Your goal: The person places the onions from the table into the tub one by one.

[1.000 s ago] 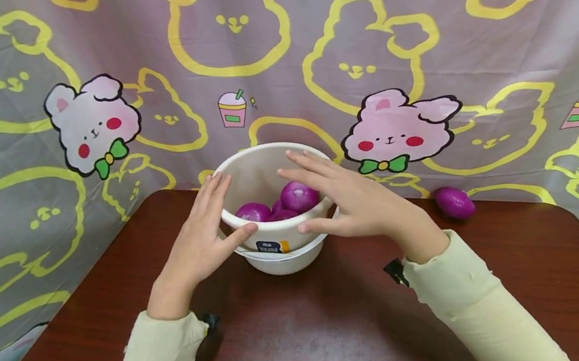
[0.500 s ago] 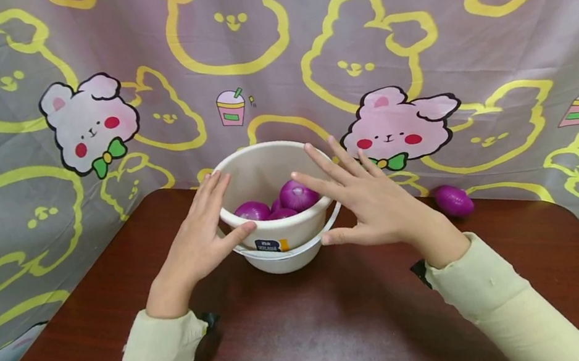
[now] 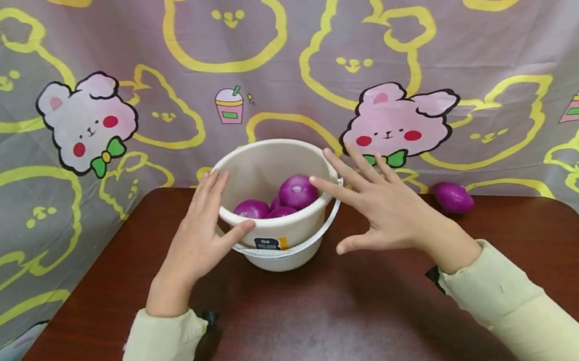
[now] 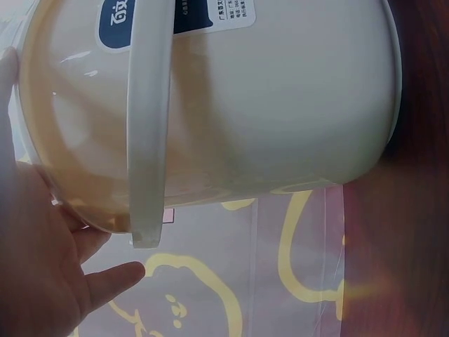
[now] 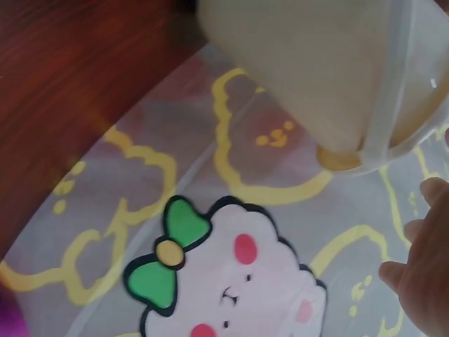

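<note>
Toward the back of the table stands a cream plastic bucket [image 3: 302,228] with several purple onions [image 3: 299,192] inside. Its white handle [image 3: 325,229] hangs down across the front, below a dark label. My left hand [image 3: 187,246] rests at the left side of the rim, fingers extended and thumb reaching along the front rim. In the left wrist view, some fingertips lie behind the bucket's edge. My right hand [image 3: 392,209], fingers spread and holding nothing, hovers to the right of the bucket; the right wrist view shows it apart from the rim. The lowest onions are partly hidden.
A single purple onion [image 3: 453,198] lies on the dark wooden table [image 3: 312,333] at the back right. A grey curtain [image 3: 268,40] with yellow cartoon outlines hangs right behind the table's far edge.
My right hand has left the bucket's right rim and moved right, its fingers spreading wider. The left hand stays at the rim. The bucket and onions look unmoved.
</note>
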Motion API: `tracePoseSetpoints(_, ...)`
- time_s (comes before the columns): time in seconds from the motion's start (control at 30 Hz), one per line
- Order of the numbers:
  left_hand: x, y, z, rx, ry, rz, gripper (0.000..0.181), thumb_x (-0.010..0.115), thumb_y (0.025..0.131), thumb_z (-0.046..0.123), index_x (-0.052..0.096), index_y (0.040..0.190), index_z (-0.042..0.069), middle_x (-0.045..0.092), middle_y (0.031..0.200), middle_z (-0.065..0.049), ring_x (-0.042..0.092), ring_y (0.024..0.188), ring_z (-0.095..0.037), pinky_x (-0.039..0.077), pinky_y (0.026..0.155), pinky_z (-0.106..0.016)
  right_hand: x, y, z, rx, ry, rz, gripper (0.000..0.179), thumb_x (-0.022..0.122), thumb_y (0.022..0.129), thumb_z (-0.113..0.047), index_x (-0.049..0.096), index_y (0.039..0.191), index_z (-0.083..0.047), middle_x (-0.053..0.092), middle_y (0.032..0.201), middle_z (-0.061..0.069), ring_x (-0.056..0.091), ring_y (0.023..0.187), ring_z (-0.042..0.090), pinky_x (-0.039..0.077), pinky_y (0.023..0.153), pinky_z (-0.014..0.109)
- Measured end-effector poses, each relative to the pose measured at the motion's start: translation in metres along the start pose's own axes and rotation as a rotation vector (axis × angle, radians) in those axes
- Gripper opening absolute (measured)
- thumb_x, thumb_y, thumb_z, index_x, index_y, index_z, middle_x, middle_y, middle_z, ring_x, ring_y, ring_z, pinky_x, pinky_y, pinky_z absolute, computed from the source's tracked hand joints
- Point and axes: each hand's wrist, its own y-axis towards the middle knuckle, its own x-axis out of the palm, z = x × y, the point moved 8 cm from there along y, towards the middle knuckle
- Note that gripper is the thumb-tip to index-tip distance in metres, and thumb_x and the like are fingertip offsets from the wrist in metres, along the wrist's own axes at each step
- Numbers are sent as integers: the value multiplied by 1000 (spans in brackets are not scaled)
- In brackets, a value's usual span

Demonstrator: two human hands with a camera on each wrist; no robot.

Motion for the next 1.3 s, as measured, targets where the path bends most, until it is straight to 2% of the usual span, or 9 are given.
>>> tracePoseSetpoints(0.17, 0, 0, 1, 9, -1, 8, 94, 64, 87, 60, 20, 160, 19, 12, 168, -6, 7, 156, -29, 26, 117, -63, 5, -9, 11, 30, -24, 14, 110, 68, 69, -77, 14, 158, -43, -8, 169, -5, -18, 155, 28, 11, 117, 71)
tracePoseSetpoints(0.47, 0, 0, 1, 23, -7, 10, 94, 61, 88, 63, 19, 160, 19, 13, 168, -7, 7, 156, -31, 27, 116, -65, 12, -26, 26, 69, -88, 5, 105, 62, 72, -82, 16, 158, -42, -2, 170, -1, -11, 156, 30, 15, 115, 72)
tracePoseSetpoints(0.7, -1, 0, 1, 23, 3, 10, 94, 59, 89, 64, 18, 160, 19, 12, 168, -7, 8, 156, -31, 27, 115, -67, 15, -36, 38, 91, -123, -1, 104, 58, 73, -84, 15, 158, -42, -3, 170, -1, -16, 155, 28, 14, 117, 71)
tracePoseSetpoints(0.97, -2, 0, 1, 25, 3, 23, 93, 62, 88, 61, 21, 160, 17, 14, 168, -7, 9, 156, -31, 29, 115, -66, 18, -50, 58, 126, -124, 14, 100, 61, 77, -76, 17, 159, -39, -7, 169, -2, -12, 156, 31, 12, 116, 72)
tracePoseSetpoints(1.17, -1, 0, 1, 22, 4, 16, 94, 61, 88, 62, 20, 160, 18, 13, 168, -7, 8, 156, -31, 30, 113, -67, 21, -63, 77, 183, -141, 17, 101, 66, 77, -71, 16, 159, -39, -2, 170, 3, -1, 155, 38, 17, 113, 74)
tracePoseSetpoints(1.3, -1, 0, 1, 26, 1, 19, 94, 61, 88, 62, 20, 160, 18, 13, 168, -7, 9, 156, -32, 30, 113, -67, 22, -71, 90, 232, -152, 15, 102, 67, 78, -70, 14, 159, -39, -1, 170, 4, -5, 155, 38, 17, 112, 75)
